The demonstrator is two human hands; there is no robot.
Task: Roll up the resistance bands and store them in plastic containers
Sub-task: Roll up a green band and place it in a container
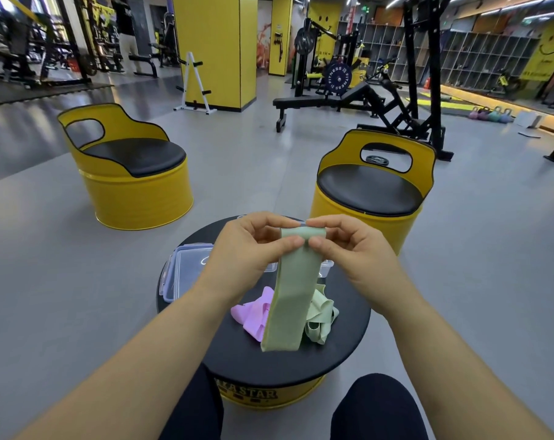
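Note:
A flat green resistance band point(290, 296) hangs in the air above the round black table point(342, 347). My left hand point(247, 246) and my right hand point(355, 249) both pinch its top edge, thumbs in front, where the edge is folded over. Below it on the table lie a pink band point(251, 315) and a crumpled light green band point(320, 315). A clear plastic container point(186, 268) with a clip lid sits at the table's left, partly behind my left hand. Another clear container's corner point(326, 266) shows behind the hanging band.
The table is a yellow drum between my knees. Two yellow drum chairs with black seats stand on the grey floor, one at the left point(126, 166), one behind the table at the right point(370, 185). Benches, racks and a distant person point(126, 30) fill the gym beyond.

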